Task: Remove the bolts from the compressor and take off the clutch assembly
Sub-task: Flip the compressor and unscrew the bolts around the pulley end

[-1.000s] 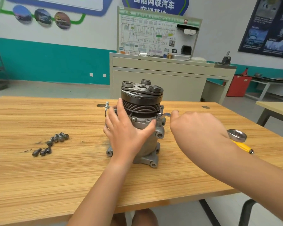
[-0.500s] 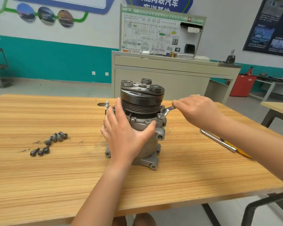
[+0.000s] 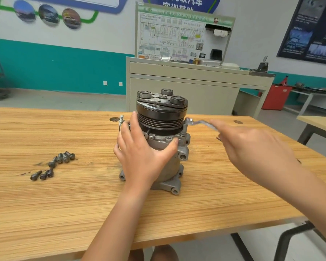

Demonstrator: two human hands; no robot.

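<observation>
A grey compressor (image 3: 177,164) stands upright in the middle of the wooden table (image 3: 64,213). The black pulley and clutch assembly (image 3: 161,112) sits on top of it. My left hand (image 3: 141,155) grips the compressor body from the front, thumb round the right side. My right hand (image 3: 252,147), blurred, holds the handle of a metal wrench (image 3: 199,123). The wrench head sits on a raised bolt (image 3: 185,127) at the compressor's right flange. Several loose bolts (image 3: 62,158) lie on the table to the left, with more bolts (image 3: 42,174) nearer the front.
A small connector on a wire (image 3: 121,120) sticks up at the compressor's left. Two round holes (image 3: 114,119) mark the tabletop's far side. A beige training cabinet (image 3: 186,87) stands behind the table, and another table (image 3: 318,123) is at the right.
My right hand swung the wrench handle round the bolt, ending further right and nearer to me. The yellow-handled tool on the table is now hidden behind it. My left hand kept its grip.
</observation>
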